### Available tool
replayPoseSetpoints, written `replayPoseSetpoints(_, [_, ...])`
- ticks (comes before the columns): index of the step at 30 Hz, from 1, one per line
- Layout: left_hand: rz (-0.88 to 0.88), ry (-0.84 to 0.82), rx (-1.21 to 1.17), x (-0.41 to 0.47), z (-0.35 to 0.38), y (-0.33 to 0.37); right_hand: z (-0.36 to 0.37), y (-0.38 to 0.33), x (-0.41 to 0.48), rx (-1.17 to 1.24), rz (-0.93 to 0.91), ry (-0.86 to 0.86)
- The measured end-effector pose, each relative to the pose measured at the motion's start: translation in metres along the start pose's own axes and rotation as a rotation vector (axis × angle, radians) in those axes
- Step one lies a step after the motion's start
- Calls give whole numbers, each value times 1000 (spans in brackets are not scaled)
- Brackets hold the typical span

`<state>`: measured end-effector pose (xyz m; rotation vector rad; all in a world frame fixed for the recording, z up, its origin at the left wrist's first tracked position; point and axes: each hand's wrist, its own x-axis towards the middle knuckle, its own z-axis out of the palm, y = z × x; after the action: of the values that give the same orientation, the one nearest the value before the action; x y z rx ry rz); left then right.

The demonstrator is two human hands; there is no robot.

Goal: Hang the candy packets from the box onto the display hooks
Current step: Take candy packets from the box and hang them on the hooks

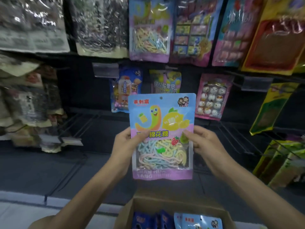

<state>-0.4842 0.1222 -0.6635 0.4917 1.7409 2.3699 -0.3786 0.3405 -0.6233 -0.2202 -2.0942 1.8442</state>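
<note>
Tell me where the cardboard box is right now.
In the head view, the cardboard box sits at bottom centre, below the candy packet gripped by the left hand and right hand.

My only feed is the wide-angle head camera, facing forward and tilted down at the display rack (85,96). The rack stands close, its hanging packets (149,28) filling the top edge. The left hand (125,142) and right hand (203,142) hold a candy packet (162,123) mid-frame. The cardboard box (165,203) is cropped by the bottom edge.
</note>
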Motion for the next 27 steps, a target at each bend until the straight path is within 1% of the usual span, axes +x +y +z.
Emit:
replayPoseSetpoints(5, [90, -41, 13, 15, 13, 64, 12, -75, 27, 73, -219, 63])
replayPoseSetpoints(7, [133, -33, 13, 23, 14, 85, 16, -104, 41, 138, -253, 73])
replayPoseSetpoints(10, [173, -32, 3, 32, 15, 111, 22, -135, 64, 178, -273, 81])
replayPoseSetpoints(14, [208, -54, 6, 52, 13, 147, 31, -173, 89, 168, -320, 138])
replayPoseSetpoints(17, [223, -57, -18, 67, 18, 176, 37, -197, 103, 186, -298, 139])
replayPoseSetpoints(23, [241, -18, -35, 107, 29, 243, 47, -236, 125, 174, -306, 157])
replayPoseSetpoints(27, [277, 1, 5, 133, 36, 279, 52, -258, 146, 162, -349, 191])
